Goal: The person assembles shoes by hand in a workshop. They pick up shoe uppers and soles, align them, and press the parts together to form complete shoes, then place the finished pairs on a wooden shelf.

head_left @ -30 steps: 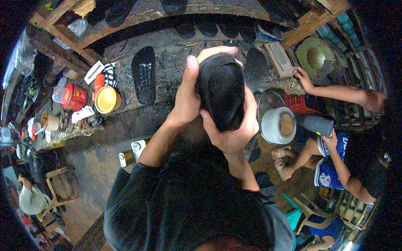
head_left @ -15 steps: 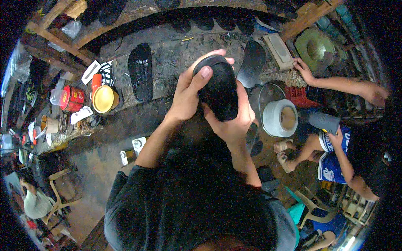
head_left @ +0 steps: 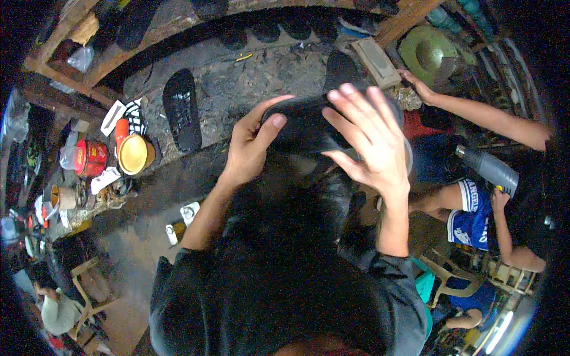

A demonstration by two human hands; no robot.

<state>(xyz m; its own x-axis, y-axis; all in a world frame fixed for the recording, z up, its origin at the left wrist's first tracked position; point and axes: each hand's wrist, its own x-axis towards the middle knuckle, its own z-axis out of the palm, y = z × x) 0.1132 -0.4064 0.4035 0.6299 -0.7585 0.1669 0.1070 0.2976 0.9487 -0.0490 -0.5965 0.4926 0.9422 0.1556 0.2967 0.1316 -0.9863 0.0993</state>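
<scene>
A black shoe sole (head_left: pixel 300 127) lies crosswise in front of my chest, above the near edge of the workbench. My left hand (head_left: pixel 249 142) is closed round its left end, thumb on top and fingers mostly hidden behind it. Over its right end is my right hand (head_left: pixel 375 145), with fingers stretched out and spread and the thumb apart below; motion blurs the sole there. Another black sole (head_left: pixel 183 110) lies flat on the bench to the left. A dark sole (head_left: pixel 341 68) lies beyond my right hand, partly covered by it.
A yellow bowl (head_left: pixel 135 154), a red tub (head_left: pixel 90 158) and a striped cloth (head_left: pixel 135 117) crowd the left bench. At the right, a co-worker's hand (head_left: pixel 420 88) rests near a grey block (head_left: pixel 376 62); their other hand holds a grey bottle-shaped thing (head_left: pixel 490 169). A wooden beam (head_left: pixel 409 22) stands behind.
The sole has turned from upright to crosswise. My right hand has let go its grip, moved right and spread its fingers over the sole. The view has shifted slightly.
</scene>
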